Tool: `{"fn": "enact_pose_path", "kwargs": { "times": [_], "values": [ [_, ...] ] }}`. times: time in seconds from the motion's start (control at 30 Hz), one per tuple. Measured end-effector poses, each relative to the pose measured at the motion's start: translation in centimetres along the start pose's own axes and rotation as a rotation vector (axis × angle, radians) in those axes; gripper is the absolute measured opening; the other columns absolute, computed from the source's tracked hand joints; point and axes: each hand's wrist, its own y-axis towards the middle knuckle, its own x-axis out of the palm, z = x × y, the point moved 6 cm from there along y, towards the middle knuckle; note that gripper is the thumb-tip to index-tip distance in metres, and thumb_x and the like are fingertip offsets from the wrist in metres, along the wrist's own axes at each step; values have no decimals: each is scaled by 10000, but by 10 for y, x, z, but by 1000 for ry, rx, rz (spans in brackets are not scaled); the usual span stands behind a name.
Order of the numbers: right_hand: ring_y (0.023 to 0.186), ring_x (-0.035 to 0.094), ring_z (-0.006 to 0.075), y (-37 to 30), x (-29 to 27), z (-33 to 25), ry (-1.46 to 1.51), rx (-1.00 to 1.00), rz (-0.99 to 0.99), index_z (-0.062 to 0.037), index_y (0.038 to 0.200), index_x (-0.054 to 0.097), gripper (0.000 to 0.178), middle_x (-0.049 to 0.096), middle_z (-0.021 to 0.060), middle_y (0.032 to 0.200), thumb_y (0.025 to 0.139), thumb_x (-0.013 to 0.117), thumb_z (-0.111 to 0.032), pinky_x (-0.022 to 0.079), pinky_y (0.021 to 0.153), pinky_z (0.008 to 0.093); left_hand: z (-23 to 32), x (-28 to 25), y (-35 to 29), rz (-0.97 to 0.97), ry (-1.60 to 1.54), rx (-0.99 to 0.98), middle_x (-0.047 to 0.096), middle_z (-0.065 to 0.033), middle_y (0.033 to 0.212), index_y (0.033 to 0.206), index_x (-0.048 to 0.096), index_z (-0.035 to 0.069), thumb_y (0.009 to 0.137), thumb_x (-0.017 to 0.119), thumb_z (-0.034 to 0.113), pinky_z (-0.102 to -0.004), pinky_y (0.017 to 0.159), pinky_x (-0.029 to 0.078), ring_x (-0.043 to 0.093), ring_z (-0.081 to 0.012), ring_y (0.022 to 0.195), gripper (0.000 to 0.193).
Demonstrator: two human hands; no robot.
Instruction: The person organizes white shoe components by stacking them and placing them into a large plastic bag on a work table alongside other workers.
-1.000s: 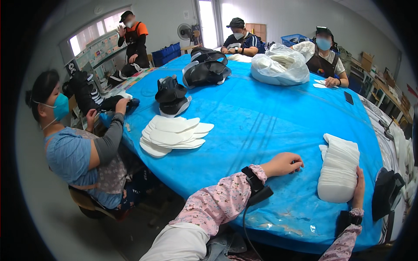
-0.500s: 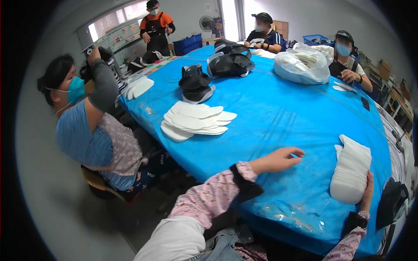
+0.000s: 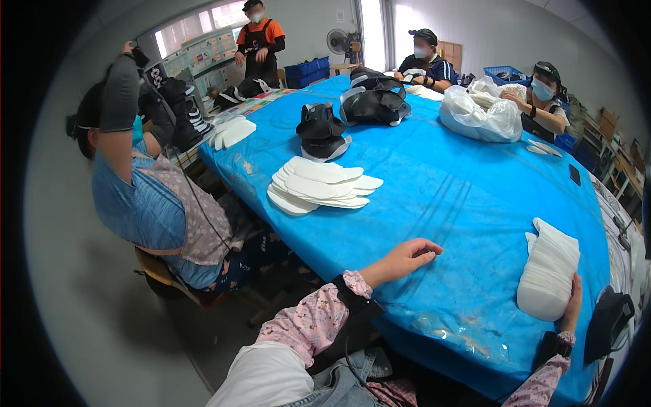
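Observation:
My left hand (image 3: 405, 262) hovers over the near side of the blue-covered table (image 3: 434, 203), fingers stretched out and loosely together, with nothing in it. At the right, my right hand (image 3: 574, 304) lies along the right side of a stack of white insoles (image 3: 549, 268), fingers extended against it; the thumb is hidden. The stack rests on the table, its layers overlapping and fanned toward the far end. Farther left, beyond my left hand, a loose pile of white insoles (image 3: 322, 186) spreads on the cover.
Black shoe uppers (image 3: 319, 132) stand in the far middle. A plastic bag of white pieces (image 3: 481, 112) sits far right, near a phone (image 3: 575, 176). A dark pouch-like item (image 3: 608, 325) hangs at the right edge. Several people work around the table, one (image 3: 146, 190) close at the left.
My left hand has moved left and slightly toward me. My right hand stays beside the insole stack. The person at the left has raised both arms; the one far right now reaches to the bag.

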Motion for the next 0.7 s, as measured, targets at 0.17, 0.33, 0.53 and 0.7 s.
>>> {"fn": "enact_pose_path", "kwargs": {
  "times": [0.17, 0.33, 0.53, 0.7],
  "values": [
    [1110, 405, 185, -12, 44, -19, -7, 58, -57, -13, 1228, 365, 426, 444, 111, 1190, 915, 277, -288, 297, 947, 283, 2, -8, -15, -35, 66, -46, 496, -59, 1049, 1114, 475, 42, 842, 489, 202, -253, 835, 385, 480, -131, 973, 316],
    [1114, 399, 193, 5, -9, 15, 24, -29, -60, 9, 1223, 356, 424, 410, 121, 1219, 907, 294, -268, 308, 940, 295, 40, -60, -55, 538, 661, 261, 218, -157, 1331, 1308, 158, 8, 839, 498, 267, -339, 996, 221, 241, -235, 1227, 635],
    [1099, 409, 189, 4, 7, 10, 61, 2, -76, -14, 1230, 361, 436, 414, 112, 1216, 905, 289, -297, 303, 936, 289, 101, -202, -192, 1265, 447, 455, 177, -181, 1350, 1315, 104, 4, 839, 475, 170, -351, 1012, 160, 197, -279, 1243, 626],
    [1101, 403, 185, -8, 18, -8, 28, 4, 25, 7, 1208, 387, 428, 414, 112, 1214, 902, 310, -282, 298, 940, 290, 139, -216, -254, 1639, 728, 439, 30, -189, 1375, 1317, 52, 6, 836, 471, 187, -377, 1025, 80, 62, -303, 1272, 663]
  ]
}}
